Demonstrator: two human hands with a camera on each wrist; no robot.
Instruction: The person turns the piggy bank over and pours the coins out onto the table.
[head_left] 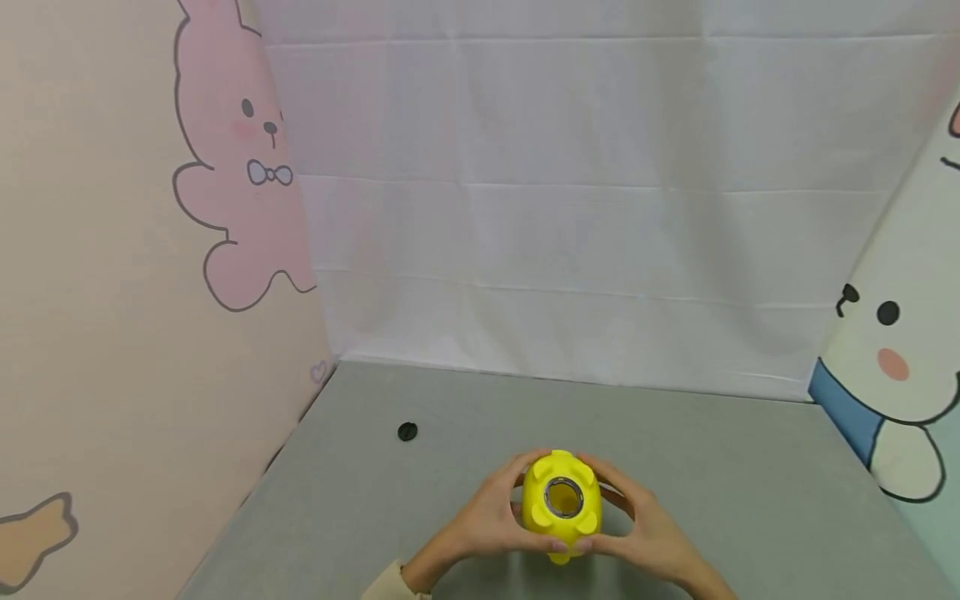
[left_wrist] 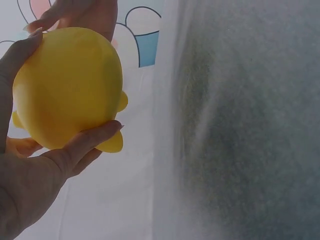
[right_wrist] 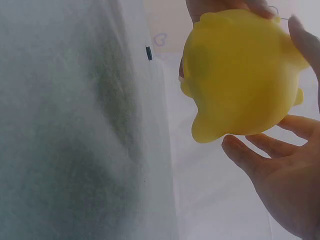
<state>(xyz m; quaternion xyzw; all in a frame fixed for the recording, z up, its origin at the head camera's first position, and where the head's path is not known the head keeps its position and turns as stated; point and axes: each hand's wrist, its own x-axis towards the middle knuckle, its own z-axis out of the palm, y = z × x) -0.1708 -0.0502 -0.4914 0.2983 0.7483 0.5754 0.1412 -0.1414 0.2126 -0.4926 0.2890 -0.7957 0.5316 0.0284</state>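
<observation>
Both hands hold a round yellow piggy bank (head_left: 557, 527) above the grey table, its underside with stubby feet turned toward the head camera. A round hole with a dark metallic-looking rim (head_left: 564, 497) opens in the middle of that underside. My left hand (head_left: 491, 515) grips the left side, thumb along the near edge and fingers round the far side. On the opposite side my right hand (head_left: 647, 532) grips it likewise, the two thumbs almost meeting. The smooth yellow body (left_wrist: 67, 85) fills much of both wrist views. A small black round plug (head_left: 407, 431) lies on the table, farther back and left.
The grey tabletop (head_left: 720, 467) stretches around the hands. A white cloth backdrop (head_left: 525, 208) hangs along its rear edge. Walls with cartoon animals stand at the left (head_left: 112, 292) and right (head_left: 900, 350).
</observation>
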